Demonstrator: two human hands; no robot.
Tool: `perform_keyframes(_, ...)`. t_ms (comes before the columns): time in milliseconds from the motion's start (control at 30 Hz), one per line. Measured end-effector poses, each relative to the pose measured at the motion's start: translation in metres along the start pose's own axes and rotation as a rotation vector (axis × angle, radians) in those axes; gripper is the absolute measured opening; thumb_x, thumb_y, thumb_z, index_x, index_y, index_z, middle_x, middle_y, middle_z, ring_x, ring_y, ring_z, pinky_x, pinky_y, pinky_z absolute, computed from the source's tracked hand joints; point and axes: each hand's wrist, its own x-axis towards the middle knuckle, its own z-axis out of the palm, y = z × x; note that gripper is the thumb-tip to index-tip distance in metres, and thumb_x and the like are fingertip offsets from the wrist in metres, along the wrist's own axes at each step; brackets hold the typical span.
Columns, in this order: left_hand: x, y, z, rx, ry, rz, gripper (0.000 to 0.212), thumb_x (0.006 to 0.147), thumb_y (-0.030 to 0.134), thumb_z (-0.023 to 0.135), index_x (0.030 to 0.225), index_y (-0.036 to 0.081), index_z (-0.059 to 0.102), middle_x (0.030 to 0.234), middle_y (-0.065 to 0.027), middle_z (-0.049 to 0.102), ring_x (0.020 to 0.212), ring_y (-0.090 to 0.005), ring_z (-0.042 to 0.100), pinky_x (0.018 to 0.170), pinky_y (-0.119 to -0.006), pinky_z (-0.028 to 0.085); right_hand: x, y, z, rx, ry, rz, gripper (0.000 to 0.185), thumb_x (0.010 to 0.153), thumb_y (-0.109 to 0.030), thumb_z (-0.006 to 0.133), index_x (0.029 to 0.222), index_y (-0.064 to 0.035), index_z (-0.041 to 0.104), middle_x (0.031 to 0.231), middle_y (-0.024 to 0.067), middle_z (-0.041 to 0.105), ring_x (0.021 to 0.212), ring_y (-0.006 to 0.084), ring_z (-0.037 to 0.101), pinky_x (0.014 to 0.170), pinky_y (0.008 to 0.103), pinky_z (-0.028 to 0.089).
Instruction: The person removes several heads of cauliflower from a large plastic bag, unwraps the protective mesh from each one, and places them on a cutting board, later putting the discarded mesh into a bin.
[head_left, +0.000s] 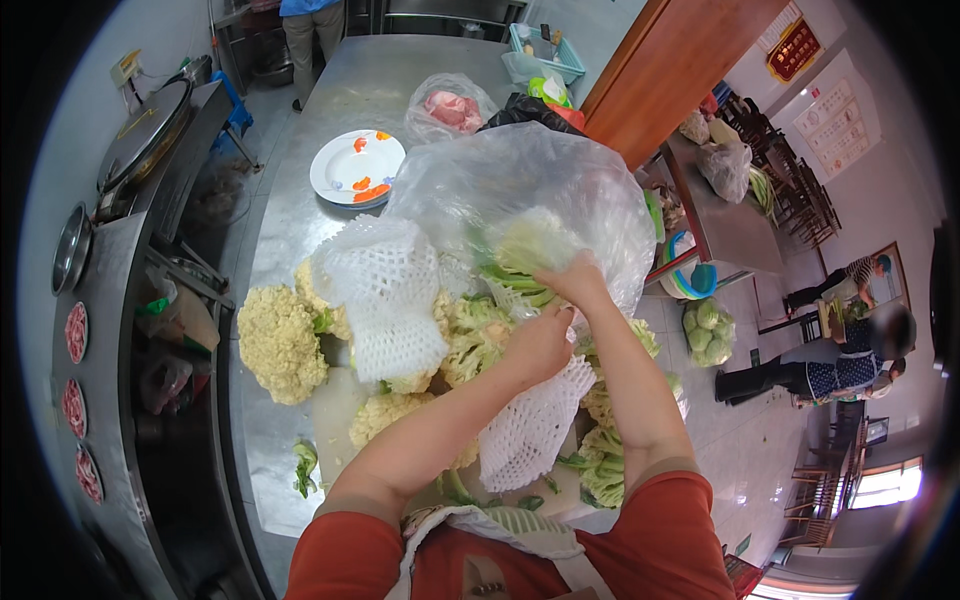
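My right hand (574, 281) is at the mouth of a large clear plastic bag (517, 172), against a cauliflower with green leaves (517, 285). Just below it, my left hand (538, 345) has its fingers curled at the bag's edge; what they pinch is hard to see. A white foam net (394, 300) lies over cauliflowers to the left, and another foam net (532, 427) is below my hands. A bare cauliflower head (281, 345) sits at the far left of the pile. More cauliflowers (390, 416) rest on a pale cutting board (337, 420).
Stacked floral plates (356, 169), bagged meat (454, 111) and a light-blue basket (555, 56) are on the steel table (337, 82). A side counter (112, 262) at left holds several plates of meat (76, 409). Bagged green vegetables (707, 330) lie on the floor at right. People stand farther off.
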Motion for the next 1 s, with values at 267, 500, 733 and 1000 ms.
perform_keyframes(267, -0.020, 0.026, -0.015, -0.001, -0.063, -0.035, 0.045, 0.079, 0.010, 0.051, 0.124, 0.005, 0.049, 0.106, -0.0181, 0.053, 0.090, -0.0382, 0.058, 0.076, -0.047, 0.048, -0.012, 0.035, 0.011, 0.415, 0.232, 0.058, 0.060, 0.062, -0.027, 0.082, 0.102, 0.0064, 0.053, 0.096, 0.0174, 0.061, 0.086, 0.0228, 0.060, 0.073, 0.0348, 0.049)
perform_keyframes(500, -0.050, 0.047, -0.028, 0.006, 0.052, 0.057, 0.047, 0.081, 0.010, 0.051, 0.127, 0.003, 0.043, 0.114, -0.0160, 0.050, 0.087, -0.0367, 0.058, 0.071, -0.046, 0.049, -0.054, 0.010, -0.029, 1.071, 0.074, 0.043, 0.057, 0.071, -0.021, 0.077, 0.115, -0.0006, 0.047, 0.097, 0.0089, 0.061, 0.083, 0.0165, 0.061, 0.063, 0.0304, 0.051)
perform_keyframes(733, -0.097, 0.051, -0.090, 0.535, 0.113, 0.299, 0.020, 0.081, 0.006, 0.051, 0.101, 0.004, 0.049, 0.106, -0.0136, 0.050, 0.070, -0.0283, 0.060, 0.055, -0.039, 0.049, -0.130, -0.013, -0.036, 1.167, -0.047, 0.050, 0.050, 0.076, -0.011, 0.071, 0.118, -0.0069, 0.047, 0.098, 0.0052, 0.062, 0.076, 0.0141, 0.062, 0.058, 0.0253, 0.051)
perform_keyframes(1000, -0.141, 0.082, -0.110, 0.261, 0.073, 0.121, 0.028, 0.084, 0.014, 0.055, 0.110, 0.005, 0.051, 0.102, -0.0145, 0.059, 0.070, -0.0319, 0.061, 0.058, -0.042, 0.049, -0.164, -0.006, -0.045, 1.343, -0.123, 0.098, 0.054, 0.074, -0.009, 0.073, 0.120, -0.0036, 0.046, 0.103, 0.0080, 0.062, 0.086, 0.0168, 0.063, 0.065, 0.0285, 0.054)
